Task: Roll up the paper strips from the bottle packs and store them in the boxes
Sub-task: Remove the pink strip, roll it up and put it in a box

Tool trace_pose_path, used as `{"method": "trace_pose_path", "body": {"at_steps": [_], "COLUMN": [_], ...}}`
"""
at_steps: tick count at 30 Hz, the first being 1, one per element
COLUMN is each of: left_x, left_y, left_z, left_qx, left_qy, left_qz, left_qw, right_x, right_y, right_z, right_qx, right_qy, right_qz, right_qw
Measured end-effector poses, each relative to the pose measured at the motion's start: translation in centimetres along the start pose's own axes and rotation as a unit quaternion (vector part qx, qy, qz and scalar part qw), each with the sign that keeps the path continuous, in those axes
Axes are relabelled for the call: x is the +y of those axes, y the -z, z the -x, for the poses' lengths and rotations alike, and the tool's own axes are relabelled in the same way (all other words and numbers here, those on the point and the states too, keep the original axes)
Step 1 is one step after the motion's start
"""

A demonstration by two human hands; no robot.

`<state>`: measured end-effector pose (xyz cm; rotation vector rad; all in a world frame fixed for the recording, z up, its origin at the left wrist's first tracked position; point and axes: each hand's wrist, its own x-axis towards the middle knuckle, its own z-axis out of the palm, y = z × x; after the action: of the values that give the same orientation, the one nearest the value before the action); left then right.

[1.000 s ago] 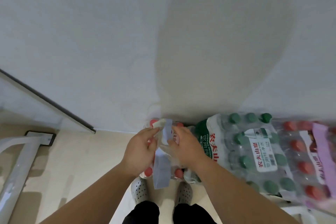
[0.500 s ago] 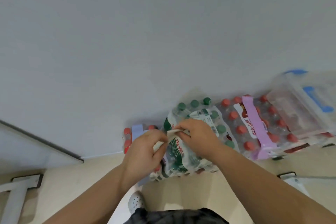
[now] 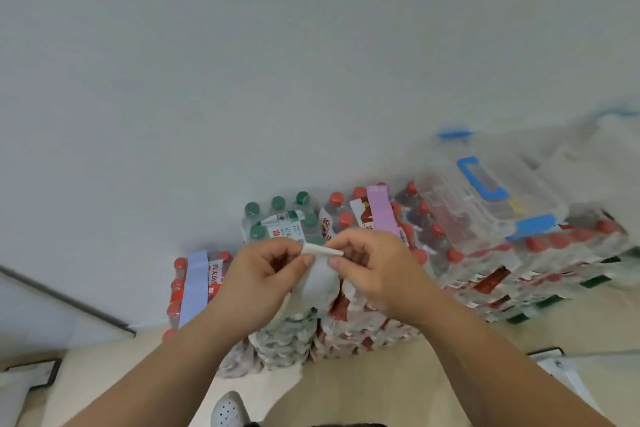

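The white paper strip [image 3: 320, 279] hung in the air just above the bottle packs, its top end rolled into a small tube. The left hand [image 3: 263, 274] and the right hand [image 3: 374, 270] each pinched one end of that roll. Behind stood a green-capped pack [image 3: 287, 225]. Beside it, a purple strip [image 3: 381, 215] crossed a red-capped pack [image 3: 341, 218]. A blue strip [image 3: 195, 284] lay on a lower pack to the left. A clear box [image 3: 485, 208] rested on packs to the right.

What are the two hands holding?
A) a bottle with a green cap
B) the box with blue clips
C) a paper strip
C: the left hand and the right hand pinch a pale strip between them. Its top end is rolled into a small tube and the rest hangs down.
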<state>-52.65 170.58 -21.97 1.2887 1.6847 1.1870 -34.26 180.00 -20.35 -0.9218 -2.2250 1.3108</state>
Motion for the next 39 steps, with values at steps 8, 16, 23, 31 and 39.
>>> {"method": "trace_pose_path", "body": {"at_steps": [8, 16, 23, 31, 39], "left_x": [4.7, -1.6, -5.6, -7.2, -9.0], "left_y": [-5.5, -9.6, -10.2, -9.1, -9.2], "left_z": [-1.3, -8.0, -15.1, -21.5, -23.0], "left_qx": [0.015, -0.033, -0.045, -0.046, -0.081], "left_qy": [0.016, 0.133, 0.158, 0.079, 0.076], "left_qz": [0.000, -0.040, -0.112, -0.255, -0.336], "left_qw": [1.000, 0.990, 0.980, 0.963, 0.935], "right_x": [1.5, 8.4, 12.4, 13.8, 16.5], "right_y": [6.1, 6.1, 4.6, 4.1, 3.7], "right_z": [0.7, -3.6, -9.6, -14.5, -11.2], "right_qx": [0.055, 0.050, 0.115, 0.146, 0.015], "right_qy": [-0.046, -0.180, -0.258, -0.207, -0.161], "right_qz": [-0.071, 0.015, -0.012, 0.103, 0.363], "right_qw": [0.995, 0.982, 0.959, 0.962, 0.917]}}
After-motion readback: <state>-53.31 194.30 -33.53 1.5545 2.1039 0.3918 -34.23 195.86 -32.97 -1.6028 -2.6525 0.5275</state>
